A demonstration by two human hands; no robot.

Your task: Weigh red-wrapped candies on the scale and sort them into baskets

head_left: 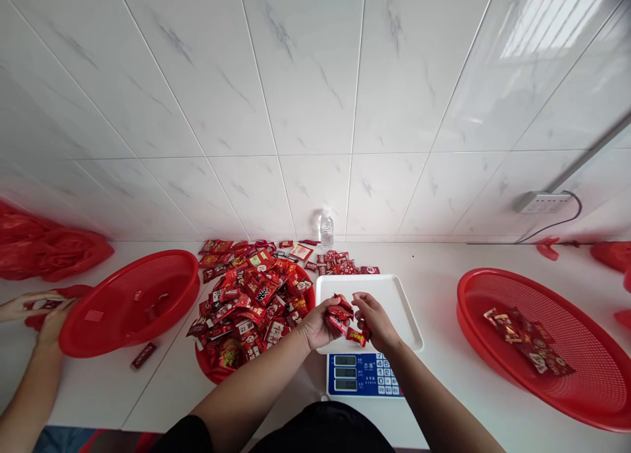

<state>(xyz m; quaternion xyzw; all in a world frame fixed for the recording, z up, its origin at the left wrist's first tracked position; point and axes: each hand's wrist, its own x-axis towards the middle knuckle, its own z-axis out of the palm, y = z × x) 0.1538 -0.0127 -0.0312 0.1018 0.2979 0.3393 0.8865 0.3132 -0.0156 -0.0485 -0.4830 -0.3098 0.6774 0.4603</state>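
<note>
My left hand is closed round a bunch of red snack packets, held just above the near edge of the white tray on the blue scale. My right hand pinches one red packet right beside that bunch. To my left a heap of red packets spills over a red basket whose rim shows at the front.
A tilted red basket lies left, with another person's hands beside it. A red basket holding several packets sits right. A water bottle stands at the tiled wall. Red bags lie far left.
</note>
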